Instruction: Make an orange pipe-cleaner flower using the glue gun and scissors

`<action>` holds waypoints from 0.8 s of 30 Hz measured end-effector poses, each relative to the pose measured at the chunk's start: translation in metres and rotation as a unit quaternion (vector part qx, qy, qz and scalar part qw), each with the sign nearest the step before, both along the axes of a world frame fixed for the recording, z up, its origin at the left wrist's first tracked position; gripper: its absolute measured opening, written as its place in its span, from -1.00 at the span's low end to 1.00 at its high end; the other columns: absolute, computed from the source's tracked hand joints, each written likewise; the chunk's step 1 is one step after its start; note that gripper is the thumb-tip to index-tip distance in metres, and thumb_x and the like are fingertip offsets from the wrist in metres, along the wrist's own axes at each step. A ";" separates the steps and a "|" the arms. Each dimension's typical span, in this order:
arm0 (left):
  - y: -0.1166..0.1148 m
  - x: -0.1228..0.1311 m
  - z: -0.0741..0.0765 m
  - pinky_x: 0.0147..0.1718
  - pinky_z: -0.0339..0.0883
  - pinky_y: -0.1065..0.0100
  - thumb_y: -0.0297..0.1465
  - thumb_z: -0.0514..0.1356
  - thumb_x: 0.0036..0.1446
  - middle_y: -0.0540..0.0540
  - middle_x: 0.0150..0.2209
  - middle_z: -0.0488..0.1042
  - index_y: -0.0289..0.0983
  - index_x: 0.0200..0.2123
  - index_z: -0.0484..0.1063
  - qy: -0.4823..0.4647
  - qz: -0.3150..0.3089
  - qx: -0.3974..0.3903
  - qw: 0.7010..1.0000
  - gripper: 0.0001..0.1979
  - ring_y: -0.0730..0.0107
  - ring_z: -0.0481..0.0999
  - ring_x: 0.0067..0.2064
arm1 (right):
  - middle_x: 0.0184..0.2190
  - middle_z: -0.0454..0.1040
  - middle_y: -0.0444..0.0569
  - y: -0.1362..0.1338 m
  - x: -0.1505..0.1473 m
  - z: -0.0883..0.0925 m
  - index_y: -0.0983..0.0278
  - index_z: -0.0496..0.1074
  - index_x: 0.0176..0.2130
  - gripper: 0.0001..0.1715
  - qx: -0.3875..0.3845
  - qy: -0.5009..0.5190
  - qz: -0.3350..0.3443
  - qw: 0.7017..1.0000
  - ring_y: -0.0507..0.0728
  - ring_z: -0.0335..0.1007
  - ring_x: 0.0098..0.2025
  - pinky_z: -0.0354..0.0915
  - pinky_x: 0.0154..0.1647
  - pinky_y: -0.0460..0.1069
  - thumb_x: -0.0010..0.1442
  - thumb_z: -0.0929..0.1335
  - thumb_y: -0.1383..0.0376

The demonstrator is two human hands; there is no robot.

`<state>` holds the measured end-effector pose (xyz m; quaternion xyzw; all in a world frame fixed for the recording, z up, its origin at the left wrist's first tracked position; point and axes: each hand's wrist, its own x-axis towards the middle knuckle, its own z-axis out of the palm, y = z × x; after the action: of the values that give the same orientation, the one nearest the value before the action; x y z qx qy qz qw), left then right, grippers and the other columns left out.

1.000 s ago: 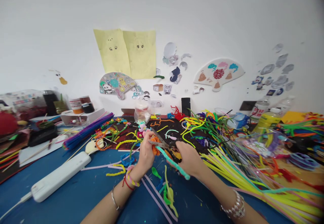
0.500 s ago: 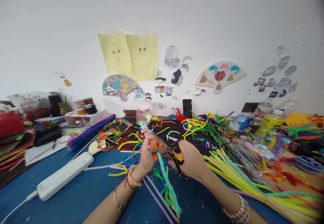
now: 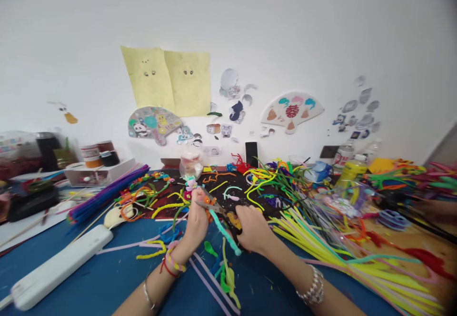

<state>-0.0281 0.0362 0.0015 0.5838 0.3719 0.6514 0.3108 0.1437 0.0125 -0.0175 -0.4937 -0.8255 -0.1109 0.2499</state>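
My left hand (image 3: pixel 195 222) is closed around a small orange pipe-cleaner piece (image 3: pixel 207 205) with a teal pipe cleaner (image 3: pixel 224 233) hanging down from it. My right hand (image 3: pixel 253 229) grips the black and yellow handles of a pair of scissors (image 3: pixel 218 210), whose blades reach left to the orange piece. Both hands hover just above the blue table (image 3: pixel 107 278), close together. Below them lie green and yellow pipe-cleaner scraps (image 3: pixel 228 278) and lilac strips (image 3: pixel 210 285).
A white power strip (image 3: pixel 53 271) lies front left. A big sheaf of yellow-green pipe cleaners (image 3: pixel 342 254) spreads right. A purple bundle (image 3: pixel 107 193), jars on a white tray (image 3: pixel 96 163), a phone (image 3: pixel 251 153), bottles (image 3: pixel 348 173) and a black mat with colourful scraps (image 3: pixel 228 187) fill the back.
The view has swung right and a little down. The teal pipe cleaner has swung from pointing right to hanging steeply below the scissors. Both hands stay together on the piece.
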 end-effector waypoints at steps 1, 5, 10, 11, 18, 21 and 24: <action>0.002 0.000 0.000 -0.14 0.27 0.22 -0.14 -0.10 0.21 -0.06 -0.37 0.32 -0.26 -0.28 0.31 0.010 0.008 0.003 1.000 -0.66 0.30 0.36 -0.29 | -0.44 0.40 0.00 -0.001 -0.001 -0.001 0.28 0.24 -0.37 -0.56 -0.008 -0.005 0.000 1.000 0.16 0.30 -0.37 0.08 -0.30 0.01 0.08 0.23 -0.05; 0.008 0.001 -0.005 0.11 0.04 0.12 -0.16 -0.13 0.22 -0.18 -0.20 0.35 -0.29 -0.18 0.31 0.047 0.056 -0.007 0.997 -0.62 0.15 0.30 -0.01 | -0.43 0.44 -0.02 -0.004 -0.005 -0.003 0.28 0.24 -0.36 -0.50 -0.041 -0.008 -0.009 0.999 0.15 0.35 -0.37 0.07 -0.35 -0.02 0.09 0.22 -0.12; 0.009 0.001 -0.009 0.18 -0.11 0.08 -0.20 -0.12 0.21 -0.23 -0.08 0.33 -0.30 -0.11 0.30 0.054 0.105 -0.018 0.993 -0.63 0.12 0.19 0.12 | -0.48 0.44 -0.04 -0.005 -0.007 -0.001 0.27 0.25 -0.40 -0.55 -0.050 -0.018 -0.021 0.998 0.14 0.35 -0.42 0.04 -0.39 -0.02 0.14 0.21 -0.07; 0.009 0.001 -0.008 0.17 -0.08 0.08 -0.20 -0.13 0.22 -0.21 -0.10 0.35 -0.29 -0.12 0.30 0.053 0.113 -0.018 0.992 -0.63 0.14 0.21 0.11 | -0.48 0.44 -0.04 -0.005 -0.007 0.000 0.27 0.25 -0.41 -0.58 -0.051 -0.022 -0.021 0.998 0.14 0.34 -0.42 0.04 -0.39 -0.02 0.15 0.22 -0.04; -0.001 0.005 -0.005 0.05 0.15 0.17 -0.19 -0.10 0.21 -0.12 -0.26 0.38 -0.25 -0.26 0.33 0.024 0.083 0.022 0.996 -0.68 0.25 0.37 -0.11 | -0.44 0.41 -0.04 -0.004 -0.010 -0.005 0.25 0.19 -0.38 -0.76 -0.036 0.006 -0.007 0.999 0.15 0.29 -0.38 0.05 -0.35 -0.01 0.12 0.25 0.13; -0.002 0.006 -0.010 0.11 0.05 0.11 -0.24 -0.07 0.21 -0.15 -0.25 0.40 -0.26 -0.27 0.36 0.037 0.064 0.039 0.996 -0.71 0.21 0.35 -0.06 | -0.43 0.39 -0.04 -0.006 -0.012 -0.008 0.24 0.16 -0.39 -0.65 -0.025 0.027 -0.004 0.999 0.15 0.26 -0.39 0.06 -0.36 -0.01 0.09 0.25 0.01; 0.000 0.006 -0.015 0.16 -0.01 0.08 -0.25 -0.05 0.20 -0.17 -0.20 0.42 -0.26 -0.24 0.37 0.039 0.080 0.030 0.996 -0.72 0.17 0.30 0.05 | -0.45 0.39 -0.04 -0.007 -0.012 -0.008 0.24 0.16 -0.40 -0.63 -0.015 0.019 -0.006 1.000 0.16 0.26 -0.40 0.05 -0.35 0.00 0.10 0.24 -0.02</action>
<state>-0.0217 0.0361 -0.0130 0.5860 0.4096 0.6618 0.2254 0.1314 0.0055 -0.0250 -0.5041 -0.8193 -0.0905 0.2577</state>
